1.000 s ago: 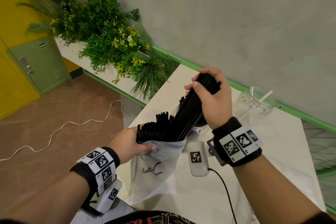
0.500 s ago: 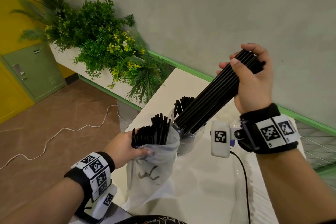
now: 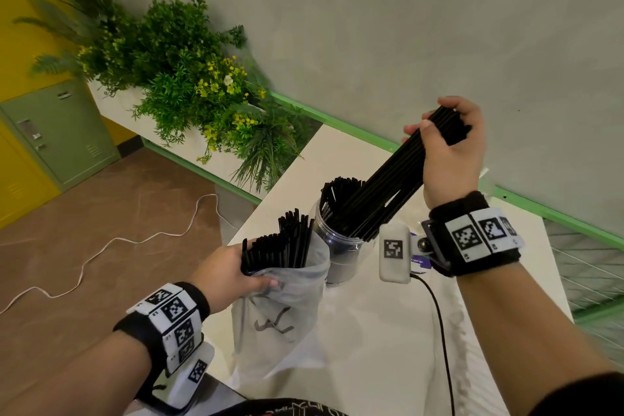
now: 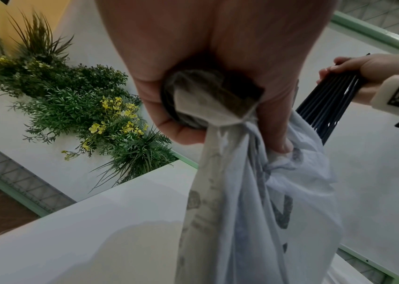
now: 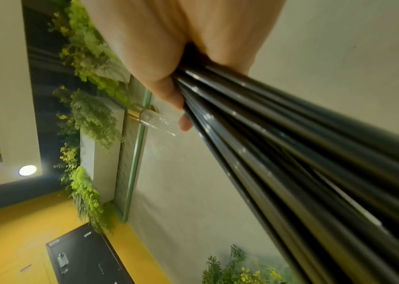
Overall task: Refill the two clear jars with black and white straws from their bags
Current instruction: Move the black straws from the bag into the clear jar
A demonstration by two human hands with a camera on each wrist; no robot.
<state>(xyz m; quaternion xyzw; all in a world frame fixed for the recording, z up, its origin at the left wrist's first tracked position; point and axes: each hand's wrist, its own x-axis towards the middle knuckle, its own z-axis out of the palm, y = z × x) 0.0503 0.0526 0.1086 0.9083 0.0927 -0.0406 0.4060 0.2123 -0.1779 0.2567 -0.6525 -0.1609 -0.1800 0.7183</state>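
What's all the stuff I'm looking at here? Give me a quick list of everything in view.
bundle of straws: one handful, black, slanted, lower ends at the mouth of the jar
jar: one, clear, on the table, already holding black straws
bag: one, pale translucent plastic, on the table edge, more black straws sticking out of its top
table: one, white, along the wall
plants: a row, green with yellow flowers, in a white planter beyond the table
cabinet: one, green, against the yellow wall
cable: one, white, lying on the brown floor
left hand: grips the bag's neck and the straws in it
right hand: grips the bundle's upper end
wristbands: two, black with printed square markers, one per wrist
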